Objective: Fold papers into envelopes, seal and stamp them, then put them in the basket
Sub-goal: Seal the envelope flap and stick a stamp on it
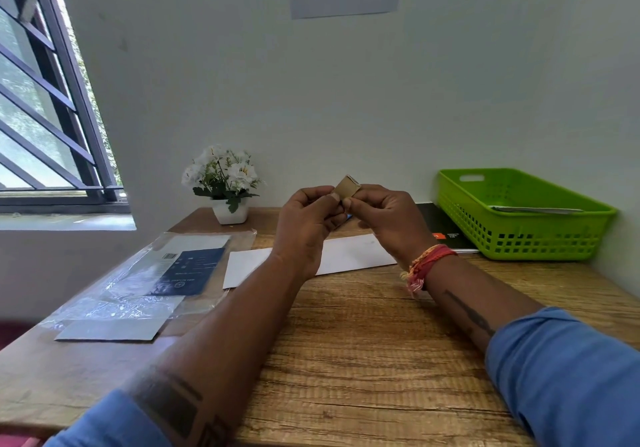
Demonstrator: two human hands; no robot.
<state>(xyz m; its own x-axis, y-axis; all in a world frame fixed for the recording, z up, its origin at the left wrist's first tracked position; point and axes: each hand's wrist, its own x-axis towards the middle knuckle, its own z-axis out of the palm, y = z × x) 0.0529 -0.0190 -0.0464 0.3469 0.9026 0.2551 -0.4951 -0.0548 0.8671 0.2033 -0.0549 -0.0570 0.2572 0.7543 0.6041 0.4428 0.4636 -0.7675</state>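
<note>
Daylight enters from the window [52, 100] at left; wide-angle edges bend; soft focus.

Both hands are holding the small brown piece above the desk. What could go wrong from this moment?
1. The small brown cardboard-coloured piece is pinched only at its lower end by the left hand and right hand; it may slip and drop.
2. It is held up off the white paper envelope, so it could land crooked when brought down.
3. The green plastic basket sits at the wooden desk's far right; a careless reach could push it.

Basket [519, 238] open-topped; envelope [346, 254] lies before it
</note>
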